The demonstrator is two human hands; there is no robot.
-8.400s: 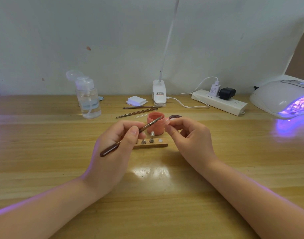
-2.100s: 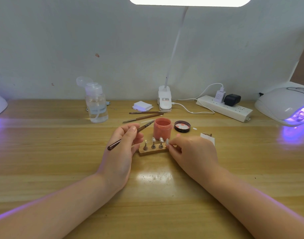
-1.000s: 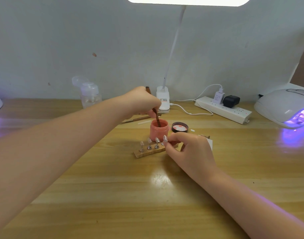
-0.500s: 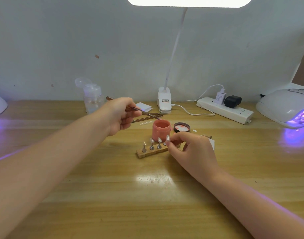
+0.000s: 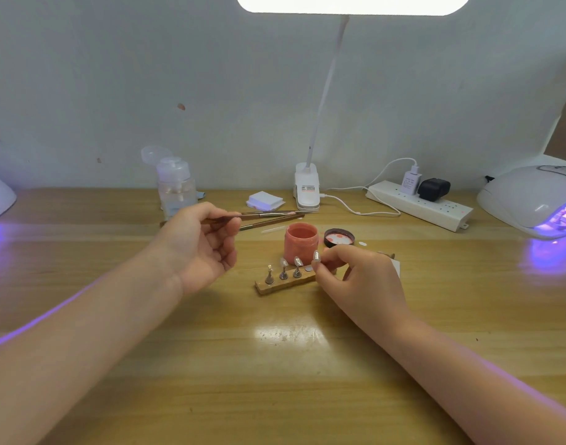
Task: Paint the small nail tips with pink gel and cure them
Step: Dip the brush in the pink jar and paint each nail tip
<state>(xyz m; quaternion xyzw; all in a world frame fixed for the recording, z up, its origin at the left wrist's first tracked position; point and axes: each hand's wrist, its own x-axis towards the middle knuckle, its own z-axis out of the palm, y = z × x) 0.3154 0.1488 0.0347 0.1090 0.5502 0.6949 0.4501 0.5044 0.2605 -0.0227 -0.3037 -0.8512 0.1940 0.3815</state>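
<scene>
**Q:** Status of hands?

**A:** My left hand [image 5: 198,245] pinches the brush [image 5: 262,215], thumb and fingers curled on the handle. A sec ago its tip was in the pink gel jar [image 5: 300,243]; now it's lifted out, above and behind the jar, so I judge it loaded. Right hand [image 5: 355,277] pinches one nail tip [image 5: 316,255] on its stand, just off the wooden block's [image 5: 285,285] right end.

**Q:** Meaning for task?

**A:** Painting comes next. Two more tips sit unpainted on the block; curing lamp [image 5: 532,200] glows far right of the tabletop [image 5: 275,380].

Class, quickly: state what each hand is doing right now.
Left hand: holds the brush.
Right hand: pinches a nail tip on its stand.
</scene>
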